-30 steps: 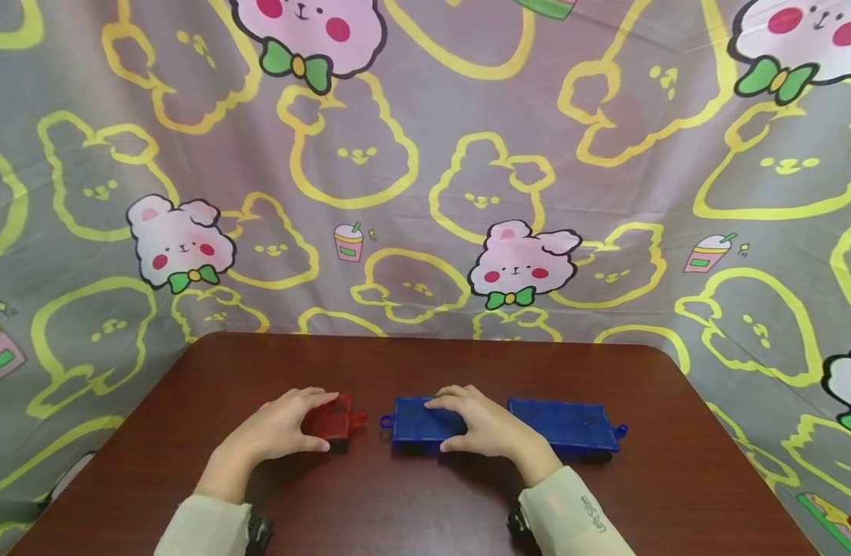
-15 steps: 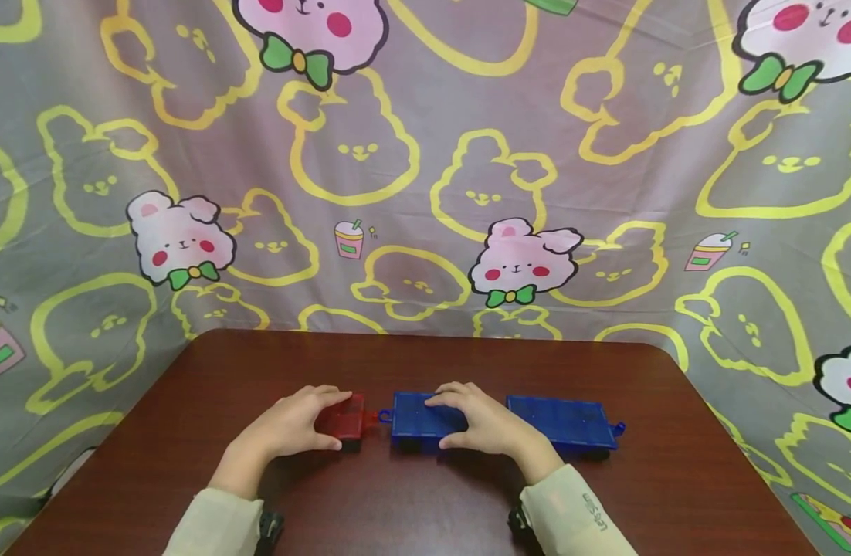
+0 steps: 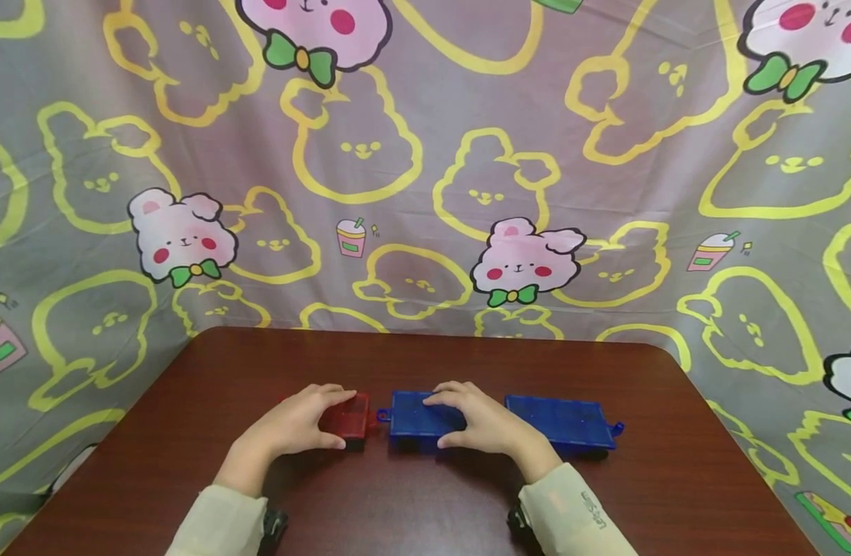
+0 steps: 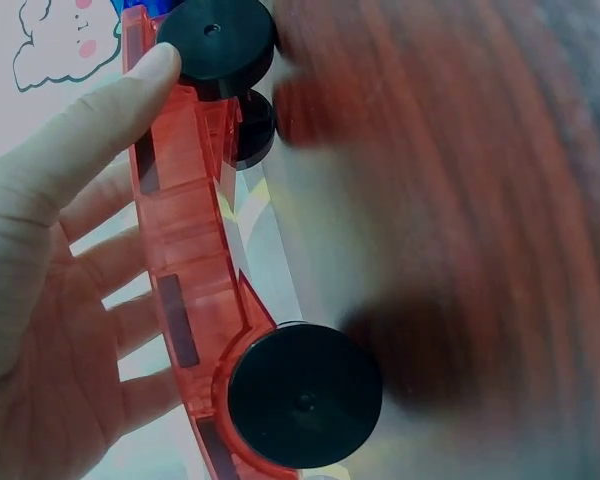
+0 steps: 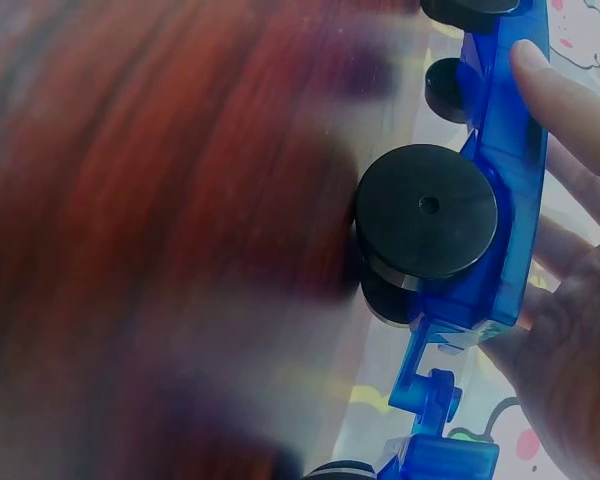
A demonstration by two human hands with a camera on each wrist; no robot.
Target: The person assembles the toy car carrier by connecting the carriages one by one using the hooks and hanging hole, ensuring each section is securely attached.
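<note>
My left hand grips a translucent red toy wagon across its width, thumb on the near side. Black wheels show under it in the left wrist view. On the right, my right hand holds a translucent blue toy wagon, also with black wheels. The red wagon's coupler overlaps the ring on the blue wagon's left end. A second blue wagon stands behind the right wrist; a blue hook coupling joins it to the held one in the right wrist view.
All the wagons stand in a row on a dark reddish-brown wooden table. A grey cloth with bear and rabbit prints hangs behind and around the table. At the second blue wagon's right end a hook sticks out.
My left hand has slid the red wagon to the right, closing the gap between its coupler and the blue ring. The right hand has stayed nearly still on the blue wagon.
</note>
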